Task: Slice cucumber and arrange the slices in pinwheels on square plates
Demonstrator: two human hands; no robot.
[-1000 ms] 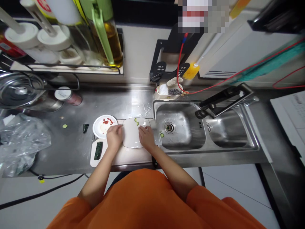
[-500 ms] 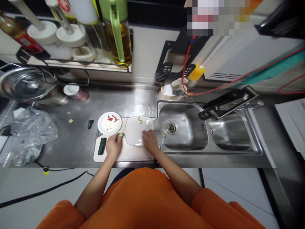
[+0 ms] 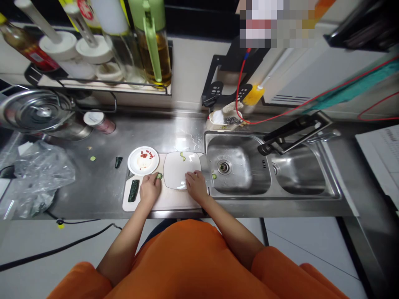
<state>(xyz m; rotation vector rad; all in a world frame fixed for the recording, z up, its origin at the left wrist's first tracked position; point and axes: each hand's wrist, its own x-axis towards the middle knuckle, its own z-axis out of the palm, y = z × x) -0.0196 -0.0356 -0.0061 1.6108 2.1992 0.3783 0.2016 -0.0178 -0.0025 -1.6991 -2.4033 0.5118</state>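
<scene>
My left hand [image 3: 150, 187] is closed, its fingertips pinching some cucumber slices [image 3: 159, 176] beside the left edge of a square white plate [image 3: 174, 174]. My right hand [image 3: 197, 185] lies over the right side of that plate, fingers stretched out with the tips on its surface. Thin curved cucumber slices [image 3: 182, 156] rest near the plate's far edge. A dark green cucumber piece [image 3: 134, 191] lies on the white cutting board [image 3: 170, 201], left of my left hand. Behind that hand is a round white plate [image 3: 132, 161] with small red pieces on it.
Right of the square plate, a flat shiny blade [image 3: 205, 164] lies by the sink [image 3: 240, 143], with a cucumber slice [image 3: 214, 176] close by. A cucumber end [image 3: 118, 162], a lone slice [image 3: 93, 158], a plastic bag [image 3: 43, 166] and a lidded pot [image 3: 71, 126] occupy the counter's left side.
My hands have barely moved; the cucumber slices at my left fingertips have turned slightly. The camera view has shifted a little.
</scene>
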